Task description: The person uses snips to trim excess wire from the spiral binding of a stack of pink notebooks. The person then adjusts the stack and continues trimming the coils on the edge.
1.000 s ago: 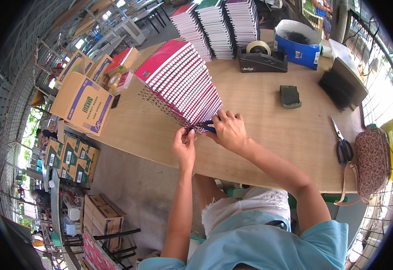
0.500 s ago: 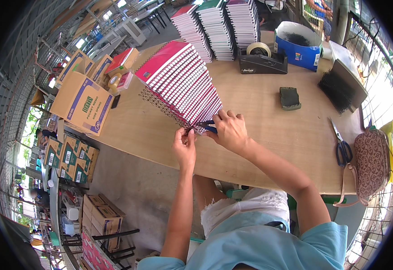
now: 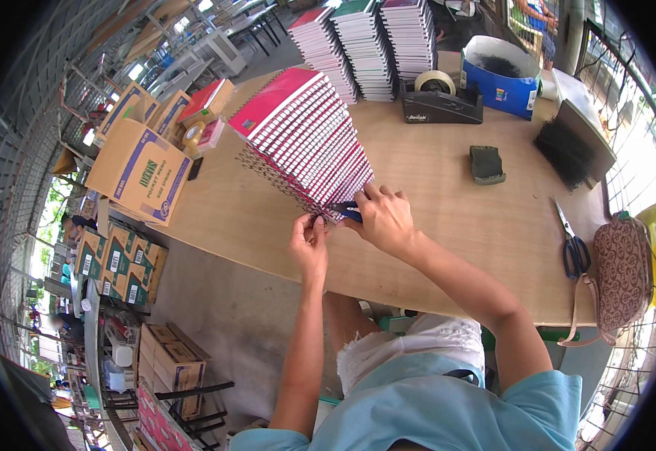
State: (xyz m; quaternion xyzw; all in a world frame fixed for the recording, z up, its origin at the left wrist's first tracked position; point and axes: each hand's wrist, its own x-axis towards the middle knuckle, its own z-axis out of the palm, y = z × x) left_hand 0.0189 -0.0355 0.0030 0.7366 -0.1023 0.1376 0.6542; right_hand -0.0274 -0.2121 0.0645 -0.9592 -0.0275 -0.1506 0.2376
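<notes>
A tall stack of spiral notebooks [image 3: 309,131] with pink-red covers stands on the table in front of me, black wire coils along its left side. My right hand [image 3: 385,216] is closed around blue-handled pliers [image 3: 349,210], whose dark jaws reach the coil end at the stack's near lower corner. Just left of the jaws, my left hand [image 3: 311,244] pinches at the same corner with thumb and fingers. What lies between those fingertips is too small to make out, though it is next to the wire.
Taller notebook piles [image 3: 365,52] stand at the back beside a tape dispenser [image 3: 442,101] and a blue box of black coils [image 3: 499,79]. Rightward lie a dark block [image 3: 486,164], black coils against a board [image 3: 568,150], scissors [image 3: 571,244] and a patterned pouch [image 3: 621,259]. Cartons [image 3: 140,177] sit left.
Both hands and the pliers stay at the notebook corner with hardly any movement. The whole view has shifted very slightly.
</notes>
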